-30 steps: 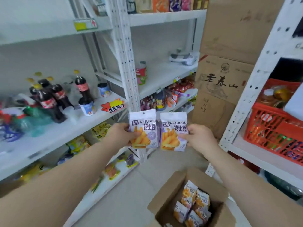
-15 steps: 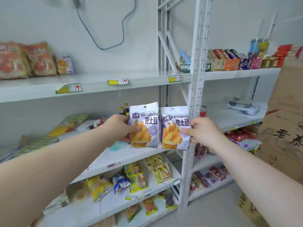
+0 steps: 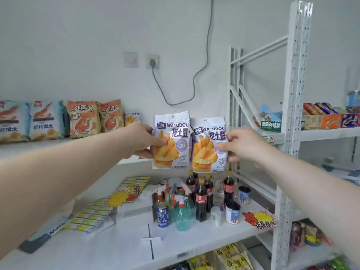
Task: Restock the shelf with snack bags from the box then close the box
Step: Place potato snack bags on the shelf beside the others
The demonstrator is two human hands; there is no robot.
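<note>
My left hand (image 3: pixel 143 140) pinches the left snack bag (image 3: pixel 171 141) by its left edge, thumb across the front and fingers behind. My right hand (image 3: pixel 240 145) pinches the right snack bag (image 3: pixel 208 147) by its right edge in the same way. Both bags hang upright, side by side, with their inner edges meeting (touching or overlapping, I cannot tell). I hold them in the air before the upper shelf (image 3: pixel 39 146), not resting on it. On that shelf stand blue shrimp-chip bags (image 3: pixel 46 120) and orange shrimp-chip bags (image 3: pixel 83 118). Just beyond my left hand is a small purple bag (image 3: pixel 132 118) that looks like mine.

On the middle shelf (image 3: pixel 116 246) below, the cola bottles (image 3: pixel 201 199) are dark with drink and stand in a cluster. A green spray bottle (image 3: pixel 182 213) stands just left of them, and I cannot read its fill level. A blue can (image 3: pixel 162 215) stands beside the spray bottle. To the right are paper cups (image 3: pixel 232 212), and I cannot see into them. On the right-hand shelf, open display cartons (image 3: pixel 321 117) are packed with wrapped bars.

Half a second ago I held the bags lower, under the upper shelf's front edge; now they are level with it, and my pinch is unchanged. A second ago the open box, with more bags inside, lay below my hands.
</note>
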